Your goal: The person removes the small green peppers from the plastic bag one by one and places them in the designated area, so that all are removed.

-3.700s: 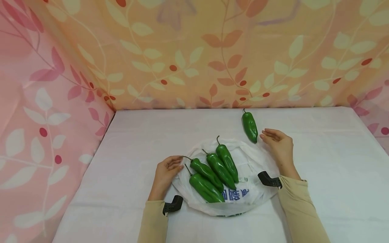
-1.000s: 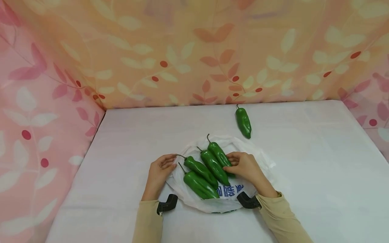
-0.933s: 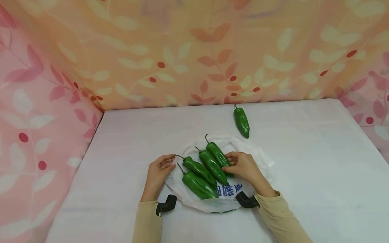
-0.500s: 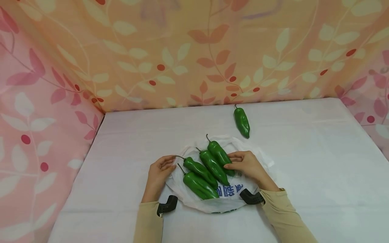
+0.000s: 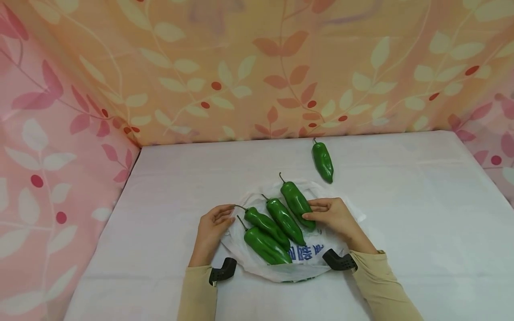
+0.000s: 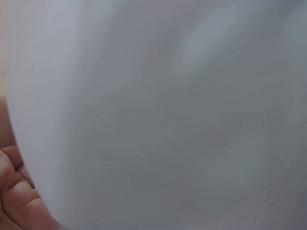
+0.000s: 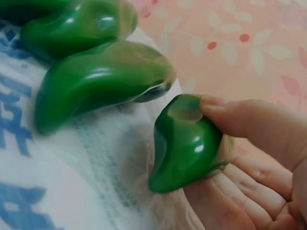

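Several long green peppers lie on a white plastic bag (image 5: 257, 267) with blue print. My right hand (image 5: 335, 216) grips the rightmost green pepper (image 5: 296, 200) near its lower end, thumb on one side and fingers on the other. In the right wrist view that pepper (image 7: 187, 148) is apart from its neighbour (image 7: 100, 79). At the bag's left edge, my left hand (image 5: 210, 229) pinches the plastic beside the stems of the two left peppers (image 5: 267, 245). White plastic (image 6: 168, 120) fills most of the left wrist view, hiding much of that hand.
Another green pepper (image 5: 322, 161) lies alone on the white tablecloth (image 5: 184, 178), beyond the bag near the back edge. A floral cloth (image 5: 241, 58) rises behind the table, with a pink one (image 5: 48, 178) along the left.
My right hand has come from beside the lone pepper to the rightmost pepper on the bag. Over the last second that pepper has shifted away from the others. My left hand stays put.
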The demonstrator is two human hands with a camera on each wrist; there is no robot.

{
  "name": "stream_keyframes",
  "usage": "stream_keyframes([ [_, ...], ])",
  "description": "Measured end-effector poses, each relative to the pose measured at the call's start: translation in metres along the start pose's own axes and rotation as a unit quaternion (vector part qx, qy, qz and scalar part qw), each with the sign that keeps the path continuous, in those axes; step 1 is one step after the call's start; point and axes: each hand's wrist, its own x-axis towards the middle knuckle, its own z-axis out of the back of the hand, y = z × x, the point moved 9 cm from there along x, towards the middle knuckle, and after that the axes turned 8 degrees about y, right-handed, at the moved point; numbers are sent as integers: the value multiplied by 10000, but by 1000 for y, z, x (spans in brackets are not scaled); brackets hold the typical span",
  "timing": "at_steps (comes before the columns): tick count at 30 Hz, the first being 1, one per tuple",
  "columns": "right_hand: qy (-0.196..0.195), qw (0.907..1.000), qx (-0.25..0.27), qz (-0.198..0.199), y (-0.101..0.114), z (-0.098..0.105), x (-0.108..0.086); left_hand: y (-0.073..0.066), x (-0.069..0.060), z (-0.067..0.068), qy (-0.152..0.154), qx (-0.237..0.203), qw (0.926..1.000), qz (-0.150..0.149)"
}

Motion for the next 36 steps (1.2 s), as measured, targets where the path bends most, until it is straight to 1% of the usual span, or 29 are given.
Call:
stream_keyframes([
  [6,33,9984,553,91,-1,7,1,1,2,-1,-14,-33,10000,12],
  [11,-41,9974,676,234,2,14,1,0,3,0,-60,5,10000,25],
  [18,-381,9967,673,238,5,30,-4,-1,4,-1,-30,28,10000,48],
  [25,-544,9933,945,379,14,43,-7,-1,5,-1,-85,55,9999,36],
  [32,-762,9916,909,513,24,56,-9,0,4,-1,-70,64,9999,41],
  [36,-820,9912,898,523,26,61,-6,1,1,1,-85,105,9999,66],
])
